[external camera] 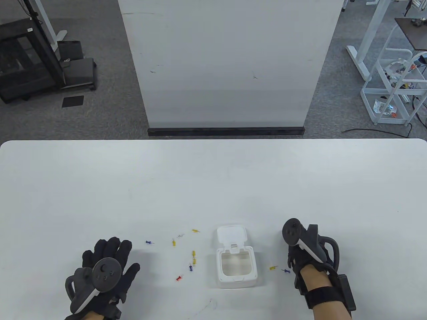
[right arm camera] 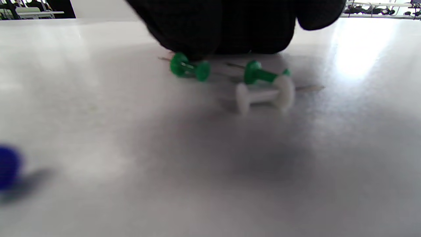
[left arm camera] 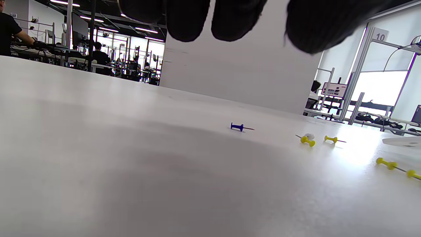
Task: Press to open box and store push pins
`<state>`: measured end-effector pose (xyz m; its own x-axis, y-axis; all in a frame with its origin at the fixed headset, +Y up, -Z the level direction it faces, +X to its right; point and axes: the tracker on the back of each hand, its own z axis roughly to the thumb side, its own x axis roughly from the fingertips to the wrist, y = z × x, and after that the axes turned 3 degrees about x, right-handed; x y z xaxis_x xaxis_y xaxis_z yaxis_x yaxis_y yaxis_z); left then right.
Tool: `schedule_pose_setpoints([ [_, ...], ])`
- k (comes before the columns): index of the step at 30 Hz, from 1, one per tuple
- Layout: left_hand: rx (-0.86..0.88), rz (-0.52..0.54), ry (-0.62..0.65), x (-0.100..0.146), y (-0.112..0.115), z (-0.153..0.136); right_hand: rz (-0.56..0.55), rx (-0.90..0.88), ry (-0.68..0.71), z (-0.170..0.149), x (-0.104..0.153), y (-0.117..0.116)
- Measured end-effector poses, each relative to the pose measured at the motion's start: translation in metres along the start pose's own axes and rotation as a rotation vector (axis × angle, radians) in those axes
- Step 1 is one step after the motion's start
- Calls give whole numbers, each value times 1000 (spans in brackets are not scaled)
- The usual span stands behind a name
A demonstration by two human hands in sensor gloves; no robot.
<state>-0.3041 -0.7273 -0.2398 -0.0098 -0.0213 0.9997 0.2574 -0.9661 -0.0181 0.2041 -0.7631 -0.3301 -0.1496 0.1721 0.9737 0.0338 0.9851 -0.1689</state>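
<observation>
The white box (external camera: 237,265) stands open on the table, its lid (external camera: 232,236) flipped back and its inside bare. Several push pins lie to its left: blue (external camera: 149,242), yellow (external camera: 173,242), red (external camera: 179,277). A yellow pin (external camera: 273,267) and a blue pin (external camera: 285,270) lie to its right. My left hand (external camera: 111,250) rests flat with its fingers spread, holding nothing. My right hand (external camera: 292,258) has its fingertips (right arm camera: 227,29) down on the table, touching two green pins (right arm camera: 190,68) (right arm camera: 263,75) beside a white pin (right arm camera: 263,95). All three lie on the table.
A white panel (external camera: 230,66) stands behind the table's far edge (external camera: 213,141). In the left wrist view a blue pin (left arm camera: 237,126) and yellow pins (left arm camera: 307,141) lie ahead of my fingers (left arm camera: 230,19).
</observation>
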Motion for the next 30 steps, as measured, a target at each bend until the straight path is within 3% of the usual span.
schedule_pose_setpoints([
  [17, 13, -14, 2, -1, 2, 0, 45, 43, -60, -12, 1, 1],
  [24, 14, -12, -4, -1, 2, -1, 75, -138, -95, -16, 6, 17],
  [30, 12, -19, -4, -2, 3, -1, 115, -255, 29, 18, 27, 44],
])
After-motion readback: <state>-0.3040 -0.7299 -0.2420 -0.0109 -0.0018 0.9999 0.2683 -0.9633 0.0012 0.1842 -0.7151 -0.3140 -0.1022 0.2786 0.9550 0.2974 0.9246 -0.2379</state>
